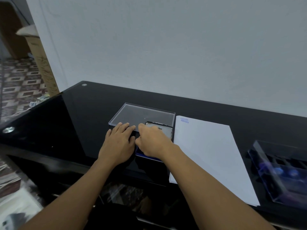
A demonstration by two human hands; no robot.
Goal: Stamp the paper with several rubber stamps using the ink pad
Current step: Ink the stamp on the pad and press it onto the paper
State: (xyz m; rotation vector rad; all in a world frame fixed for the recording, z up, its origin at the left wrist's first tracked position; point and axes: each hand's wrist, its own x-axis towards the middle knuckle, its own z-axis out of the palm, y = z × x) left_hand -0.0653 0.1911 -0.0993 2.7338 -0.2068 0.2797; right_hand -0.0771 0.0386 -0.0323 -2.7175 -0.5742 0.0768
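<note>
The ink pad (139, 153), a blue tray, lies on the black table with its silver metal lid (163, 131) raised behind it. My right hand (153, 144) is over the pad, fingers curled, one fingertip at the lid's upper left corner; it seems to grip the lid's left edge. My left hand (119, 141) rests flat beside the pad's left side, fingers straight and reaching the edge of a clear plastic lid (141, 114). The white paper stack (209, 156) lies just right of the pad, with blue "AMENDED" prints (184, 120) at its top left corner. No stamp shows in either hand.
A clear plastic box (280, 173) with dark compartments and blue-topped stamps stands at the far right, beyond the paper. The glossy black table (69, 123) ends at the wall behind and drops off at the left, where patterned floor and cardboard boxes show.
</note>
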